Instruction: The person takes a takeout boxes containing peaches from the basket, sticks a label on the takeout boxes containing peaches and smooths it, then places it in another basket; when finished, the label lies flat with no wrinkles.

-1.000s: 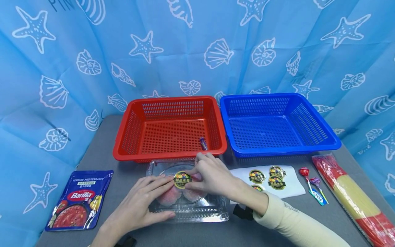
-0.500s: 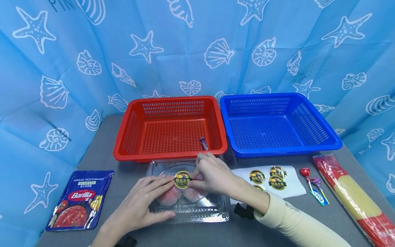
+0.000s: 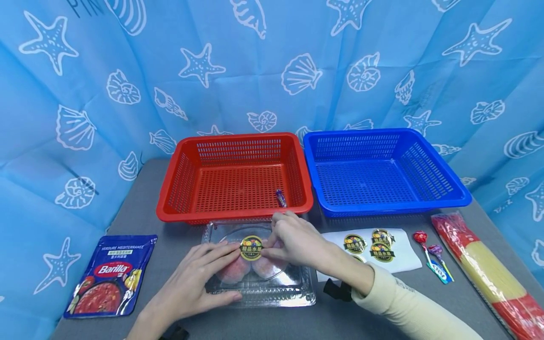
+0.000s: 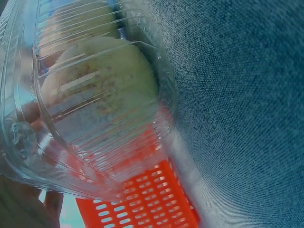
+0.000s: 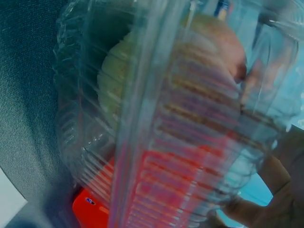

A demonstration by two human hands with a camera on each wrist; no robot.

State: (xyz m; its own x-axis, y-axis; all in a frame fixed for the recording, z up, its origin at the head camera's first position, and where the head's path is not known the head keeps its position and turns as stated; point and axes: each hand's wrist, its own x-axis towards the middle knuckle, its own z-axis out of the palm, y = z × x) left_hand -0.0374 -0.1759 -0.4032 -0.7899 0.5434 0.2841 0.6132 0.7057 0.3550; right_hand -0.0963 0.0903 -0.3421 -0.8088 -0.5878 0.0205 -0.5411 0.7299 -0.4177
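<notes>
In the head view a clear plastic clamshell box (image 3: 280, 298) with peaches (image 3: 233, 271) inside lies in front of the red basket. On its lid is a round black-and-gold sticker (image 3: 251, 248). My left hand (image 3: 197, 270) rests flat on the lid with straight fingers, fingertips at the sticker's left edge. From the other side my right hand (image 3: 293, 242) has curled fingers, thumb and forefinger together at the sticker's right edge. Both wrist views look through the box's ribbed wall; a pale peach (image 4: 102, 88) shows large in the left one.
Behind the box stand a red basket (image 3: 235, 217) holding a small purple-wrapped item (image 3: 281, 198) and a blue basket (image 3: 395, 208). A white sticker sheet (image 3: 403, 259), lollipops (image 3: 420, 237) and a spaghetti pack (image 3: 488, 269) lie right. A Barilla sauce pouch (image 3: 110, 274) lies left.
My right thumb and forefinger have drawn slightly rightward off the sticker's face to its right edge, uncovering more of it. The left hand and box stay in place.
</notes>
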